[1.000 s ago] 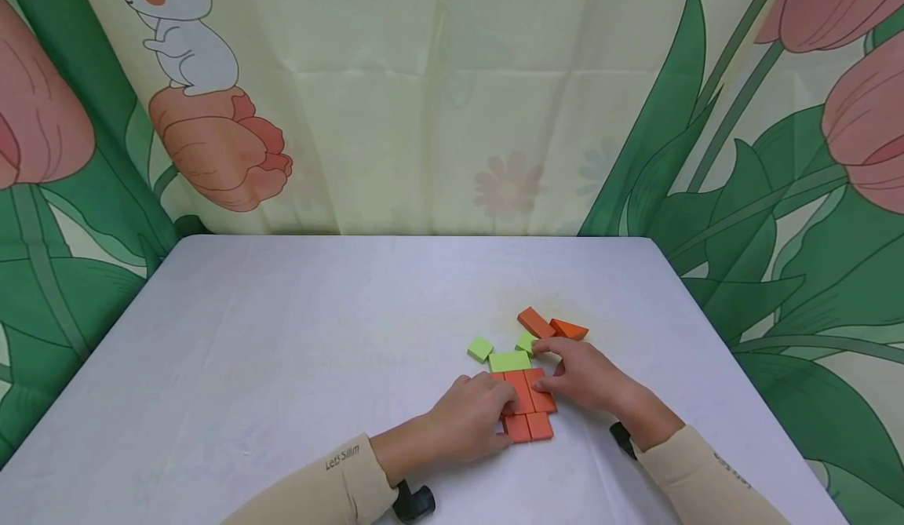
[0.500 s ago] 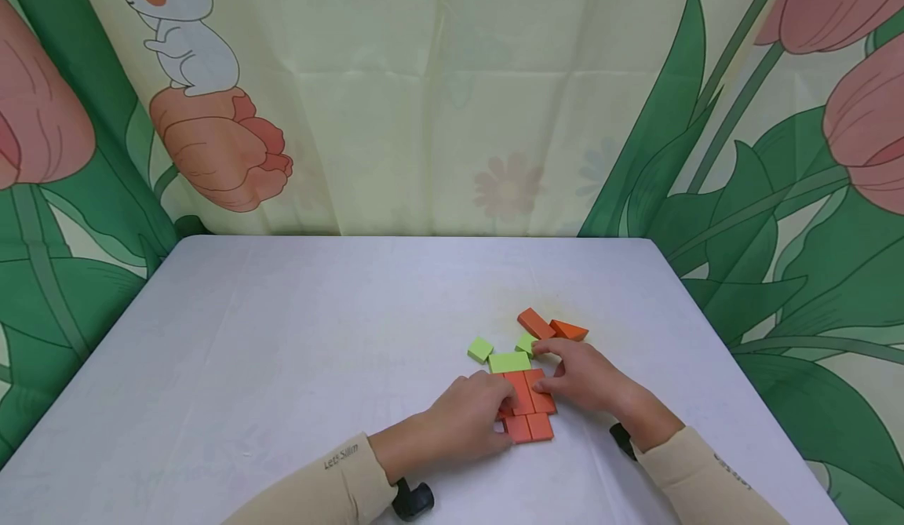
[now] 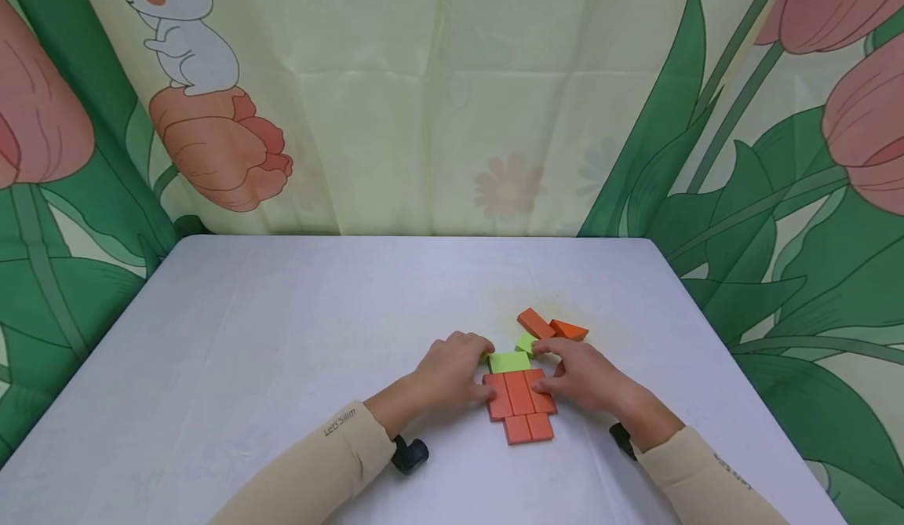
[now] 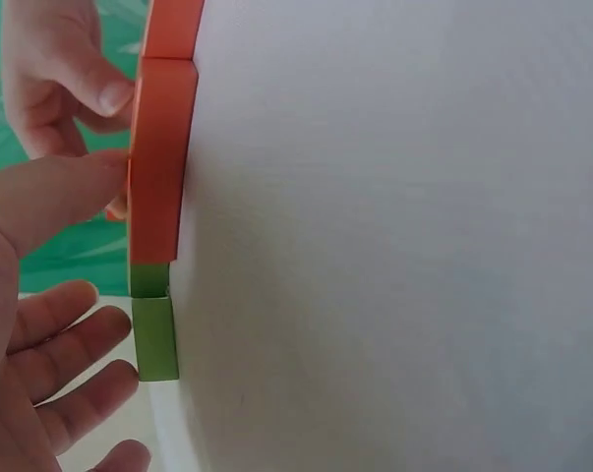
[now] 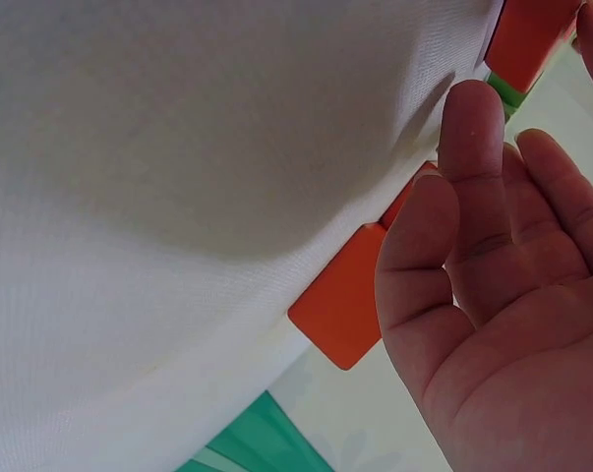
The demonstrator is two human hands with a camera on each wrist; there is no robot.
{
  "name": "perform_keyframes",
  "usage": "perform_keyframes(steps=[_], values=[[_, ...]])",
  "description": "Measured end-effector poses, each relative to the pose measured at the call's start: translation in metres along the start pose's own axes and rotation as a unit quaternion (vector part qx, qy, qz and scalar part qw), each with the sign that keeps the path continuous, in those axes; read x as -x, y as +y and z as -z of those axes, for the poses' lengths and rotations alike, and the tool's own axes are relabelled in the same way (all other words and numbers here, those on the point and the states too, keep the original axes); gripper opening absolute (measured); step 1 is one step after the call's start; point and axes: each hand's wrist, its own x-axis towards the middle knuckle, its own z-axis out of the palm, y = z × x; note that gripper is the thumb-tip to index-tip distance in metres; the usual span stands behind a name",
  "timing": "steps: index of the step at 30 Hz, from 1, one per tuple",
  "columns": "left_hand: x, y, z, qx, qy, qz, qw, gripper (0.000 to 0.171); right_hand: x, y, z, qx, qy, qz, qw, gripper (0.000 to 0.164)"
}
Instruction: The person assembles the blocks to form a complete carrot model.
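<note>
My left hand (image 3: 452,372) is at the left side of a flat group of red-orange blocks (image 3: 519,391). Its thumb touches the left block, and its other fingers reach over a small green block (image 4: 156,339), mostly hidden in the head view. A longer green block (image 3: 509,362) lies against the group's far edge. On the right side, my right hand (image 3: 586,376) has its thumb by the right red-orange block. Its fingertips are at another small green block (image 3: 524,344), partly covered. Fingers of both hands look relaxed.
Behind the right hand lie an orange rectangular block (image 3: 536,322) and an orange triangular block (image 3: 569,329). Everything rests on a white-covered table (image 3: 282,337). A printed curtain (image 3: 438,101) hangs beyond the far edge.
My left hand has moved away from over the red-orange blocks, up and left to the small green block, uncovering the group's left side. The right hand has stayed put.
</note>
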Motion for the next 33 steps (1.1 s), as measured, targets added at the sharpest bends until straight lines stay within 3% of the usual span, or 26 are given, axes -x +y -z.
perform_keyframes(steps=[13, 17, 24, 33], values=[[-0.002, 0.000, -0.002, 0.004, 0.004, 0.008, 1.0000, 0.054, -0.001, -0.002, 0.003, -0.002, 0.002, -0.001, 1.000, 0.058], [-0.002, 0.000, -0.003, -0.001, 0.007, 0.005, 1.0000, 0.054, -0.002, -0.002, 0.008, -0.004, 0.022, 0.004, 1.000, 0.056], [-0.002, 0.000, -0.002, -0.003, 0.008, 0.009, 0.9999, 0.055, -0.013, 0.003, 0.023, 0.041, 0.068, 0.006, 0.997, 0.049], [-0.002, 0.000, -0.002, -0.002, 0.003, 0.012, 0.9999, 0.054, -0.032, 0.017, 0.030, 0.073, 0.069, -0.003, 0.995, 0.048]])
